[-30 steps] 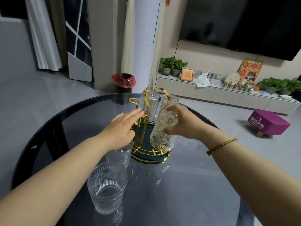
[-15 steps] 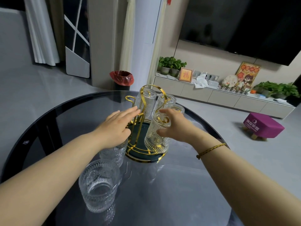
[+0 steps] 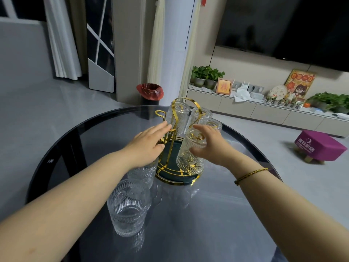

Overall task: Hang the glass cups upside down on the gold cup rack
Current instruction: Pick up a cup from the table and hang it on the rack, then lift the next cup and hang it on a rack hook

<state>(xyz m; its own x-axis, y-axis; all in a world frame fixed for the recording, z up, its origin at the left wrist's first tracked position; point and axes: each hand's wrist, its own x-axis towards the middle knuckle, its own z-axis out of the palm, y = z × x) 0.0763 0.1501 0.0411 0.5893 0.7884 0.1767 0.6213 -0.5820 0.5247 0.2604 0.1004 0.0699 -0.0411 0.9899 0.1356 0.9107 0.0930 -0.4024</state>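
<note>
The gold cup rack (image 3: 171,170) with a dark green base stands mid-table. Three ribbed glass cups hang upside down on its far pegs: one at the back left (image 3: 178,118), one behind the handle (image 3: 201,115), one at the right (image 3: 214,125). A fourth glass cup (image 3: 188,156) sits upside down on the near right peg, and my right hand (image 3: 211,148) is wrapped loosely around its right side. My left hand (image 3: 145,148) lies flat, fingers stretched against the rack's left frame. Two loose cups stand upright on the table: one (image 3: 130,207) near me, one (image 3: 142,173) partly under my left hand.
The round dark glass table (image 3: 207,214) drops off at its curved edge just behind and right of the rack. Beyond it are a grey floor, a red-lined bin (image 3: 150,93), a purple stool (image 3: 319,146) and a low cabinet with plants.
My right hand has lowered the near right cup down over its peg, and its fingers have loosened. My left hand has stayed against the rack.
</note>
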